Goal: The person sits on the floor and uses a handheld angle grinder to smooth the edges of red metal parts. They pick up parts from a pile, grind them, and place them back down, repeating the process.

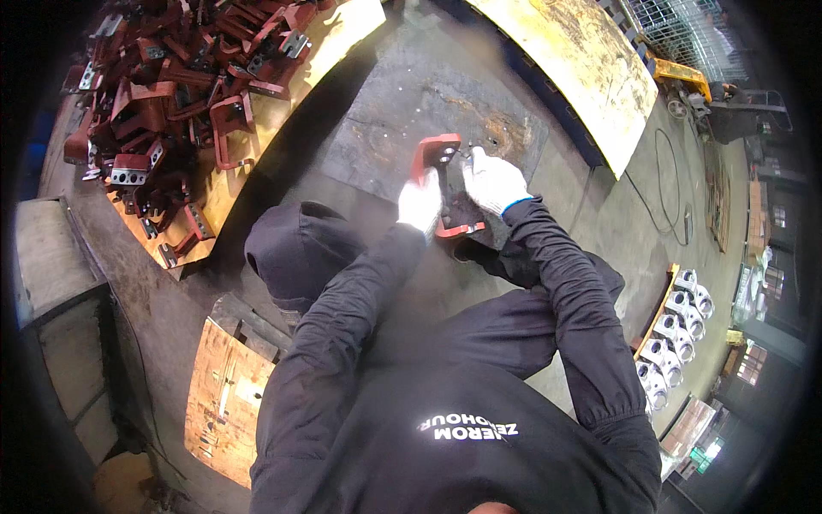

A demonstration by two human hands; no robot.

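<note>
A red painted metal bracket (443, 229), shaped like a wide U with holes in its upper end, is held up over a dark floor mat. My left hand (420, 202), in a white knit glove, grips the bracket's long middle part. My right hand (493, 180), gloved the same way, is raised just right of the bracket's upper end, its thumb and fingertips close together; whether something small is between them cannot be told. Beneath both hands lies the worn grey mat (379, 122), with rusty stains and small bits on it.
Many similar red brackets (186, 77) are heaped on a wooden board at left. Another board (578, 70) stands at upper right. Silvery metal castings (671, 321) line the right side. A cable (658, 186) loops on the floor. A person (732, 119) is far right, beside a yellow cart (681, 72).
</note>
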